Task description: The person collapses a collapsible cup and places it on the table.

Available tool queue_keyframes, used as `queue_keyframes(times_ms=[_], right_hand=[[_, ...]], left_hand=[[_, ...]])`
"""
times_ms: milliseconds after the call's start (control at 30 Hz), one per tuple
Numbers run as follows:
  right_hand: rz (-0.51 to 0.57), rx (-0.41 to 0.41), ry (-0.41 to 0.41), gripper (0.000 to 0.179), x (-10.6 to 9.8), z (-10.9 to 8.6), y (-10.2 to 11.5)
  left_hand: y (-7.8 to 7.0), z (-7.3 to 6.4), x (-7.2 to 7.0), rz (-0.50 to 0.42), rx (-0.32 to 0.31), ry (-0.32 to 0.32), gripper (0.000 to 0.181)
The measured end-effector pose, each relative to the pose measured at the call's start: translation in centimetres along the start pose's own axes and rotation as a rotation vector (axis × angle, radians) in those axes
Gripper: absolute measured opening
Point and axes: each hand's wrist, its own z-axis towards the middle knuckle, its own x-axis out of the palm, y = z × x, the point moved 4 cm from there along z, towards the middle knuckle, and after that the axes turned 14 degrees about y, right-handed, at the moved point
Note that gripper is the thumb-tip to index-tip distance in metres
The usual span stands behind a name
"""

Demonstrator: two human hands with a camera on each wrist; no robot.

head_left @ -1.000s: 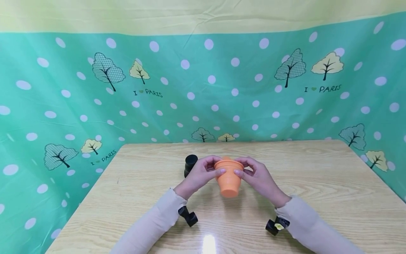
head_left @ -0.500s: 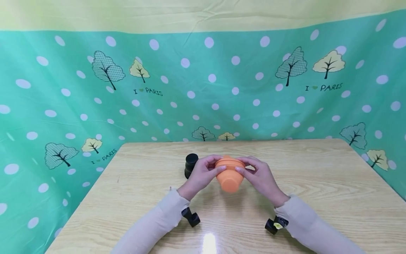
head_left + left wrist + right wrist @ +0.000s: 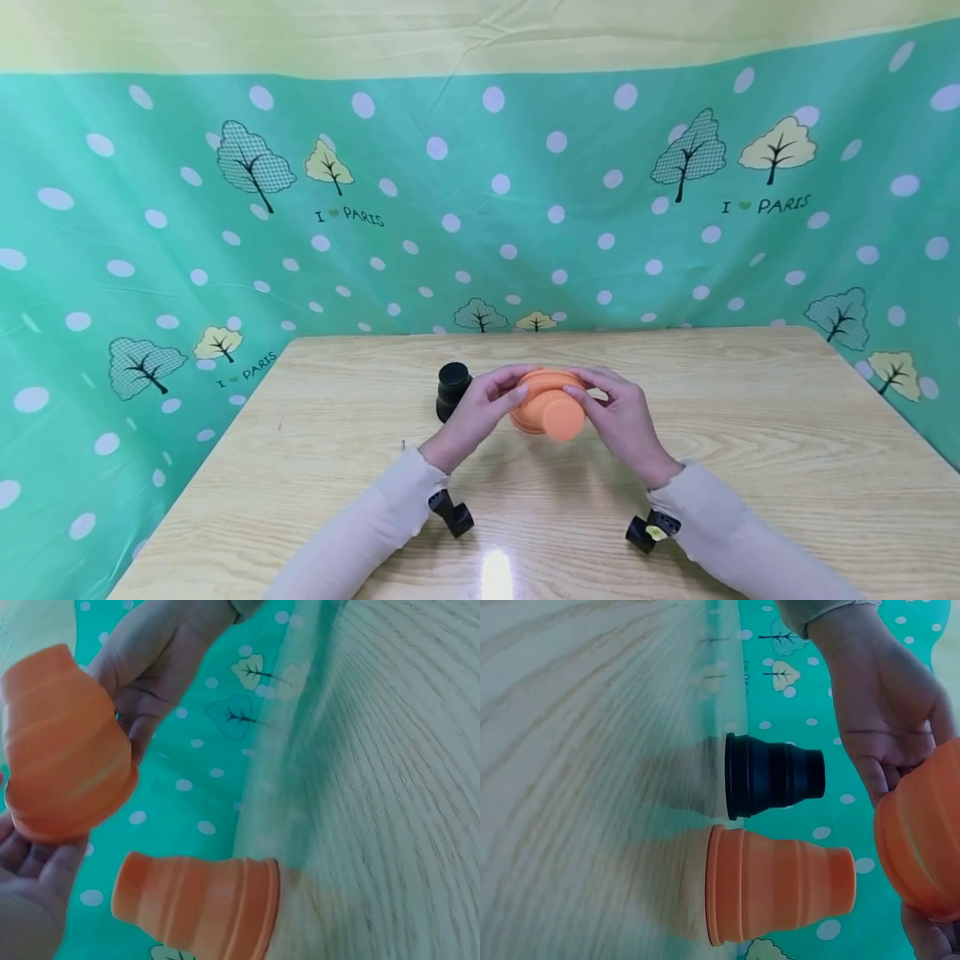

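Note:
Both hands hold one orange ridged cup, which looks like a collapsible silicone one, at its wide end. In the head view its small round base (image 3: 564,419) tilts toward the camera, its mouth facing away. The left hand (image 3: 480,410) grips its left side and the right hand (image 3: 626,415) its right side, thumbs in front. A second orange cup (image 3: 780,885) stands upside down on the table, mostly hidden behind the held one in the head view. Beside it, left of the hands, a black ridged cup (image 3: 452,390) is also upside down.
Everything is over a wood-grain table (image 3: 337,400), with a green polka-dot curtain (image 3: 420,250) hanging behind its far edge. Black wrist cameras (image 3: 452,512) hang below both sleeves. A bright light reflection lies on the table's near part.
Between the hands, the orange cup has tipped: its base has swung up toward the camera and slightly right. Both hands stay nearly in place, and the black cup has not moved.

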Motion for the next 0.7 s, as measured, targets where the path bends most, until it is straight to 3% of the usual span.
queue_keyframes(times_ms=[133,233,533,700], right_hand=[[-0.002,0.02,-0.021,0.025,-0.4,0.1,0.8],[-0.007,0.019,-0.03,0.025,-0.4,0.1,0.9],[-0.029,-0.01,-0.077,0.021,-0.5,0.1,0.5],[0.009,0.02,-0.049,0.025,-0.2,0.0,-1.5]], left_hand=[[-0.2,-0.4,0.2,-0.103,0.058,0.109,0.05],[-0.1,-0.5,0.2,-0.102,0.085,0.134,0.052],[-0.1,-0.2,0.4,0.036,0.07,0.063,0.049],[-0.2,-0.1,0.4,0.093,0.061,0.03,0.046]])
